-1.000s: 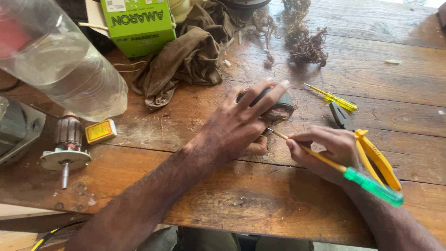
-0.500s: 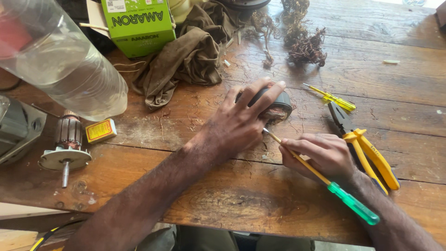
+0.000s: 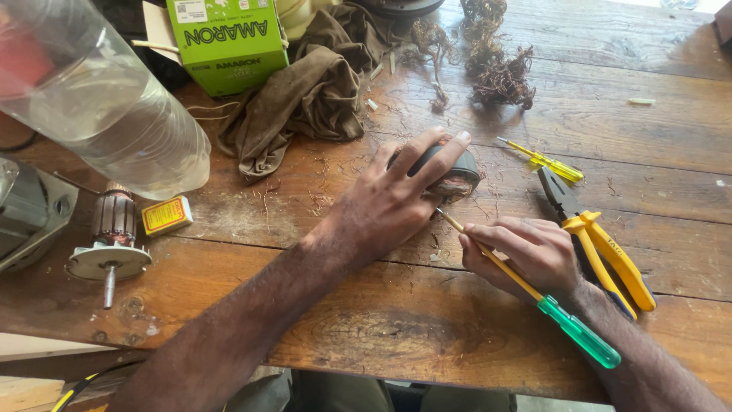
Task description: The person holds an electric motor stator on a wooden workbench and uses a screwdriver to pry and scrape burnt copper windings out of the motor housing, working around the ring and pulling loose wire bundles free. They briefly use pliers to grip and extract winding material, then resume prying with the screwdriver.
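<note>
My left hand (image 3: 396,200) presses flat on a dark round motor part (image 3: 457,174) with coppery windings, pinning it to the wooden table (image 3: 366,336). My right hand (image 3: 526,252) grips a screwdriver (image 3: 534,294) with a yellow shaft and a green see-through handle. Its tip points at the lower edge of the motor part, just under my left fingers. The handle sticks out toward the table's front edge.
Yellow-handled pliers (image 3: 602,244) and a small yellow screwdriver (image 3: 545,162) lie right of my hands. A brown rag (image 3: 305,99), a green box (image 3: 225,38), tangled copper wire (image 3: 499,72), a clear plastic bottle (image 3: 99,107), a motor rotor (image 3: 113,244) and a small yellow box (image 3: 166,215) surround them.
My right hand has slid left off the pliers toward the motor part, and the screwdriver has tilted so its handle points down toward the table's front edge. My left hand has stayed put.
</note>
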Motion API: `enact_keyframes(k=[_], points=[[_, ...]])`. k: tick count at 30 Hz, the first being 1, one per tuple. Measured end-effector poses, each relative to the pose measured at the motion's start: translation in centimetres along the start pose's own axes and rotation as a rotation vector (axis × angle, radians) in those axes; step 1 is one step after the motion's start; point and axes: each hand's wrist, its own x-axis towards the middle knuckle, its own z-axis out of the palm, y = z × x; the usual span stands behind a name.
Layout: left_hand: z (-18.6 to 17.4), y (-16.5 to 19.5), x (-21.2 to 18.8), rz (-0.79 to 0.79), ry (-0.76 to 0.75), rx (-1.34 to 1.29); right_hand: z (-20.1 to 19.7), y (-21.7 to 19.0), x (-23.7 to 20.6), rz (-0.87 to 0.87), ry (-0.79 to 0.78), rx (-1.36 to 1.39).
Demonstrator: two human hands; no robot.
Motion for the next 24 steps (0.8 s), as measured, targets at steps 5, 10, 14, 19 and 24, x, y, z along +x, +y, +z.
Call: enact_keyframes(k=[5, 10, 14, 19, 24], points=[[-0.1, -0.1, -0.3, 0.022, 0.033, 0.049, 0.0, 0.0, -0.2, 0.02, 0.004, -0.007], [0.3, -0.2, -0.2, 0.025, 0.012, 0.111, 0.2, 0.0, -0.1, 0.02, -0.005, -0.007], [0.2, 0.3, -0.1, -0.014, 0.046, 0.158, 0.5, 0.1, 0.0, -0.009, -0.016, -0.051], [-0.4, 1.9, 0.1, -0.14, -0.064, 0.204, 1.1, 0.1, -0.1, -0.041, -0.031, -0.123], [-0.6, 2.0, 0.6, -0.162, -0.055, 0.164, 1.5, 0.2, -0.2, -0.087, -0.106, -0.203]])
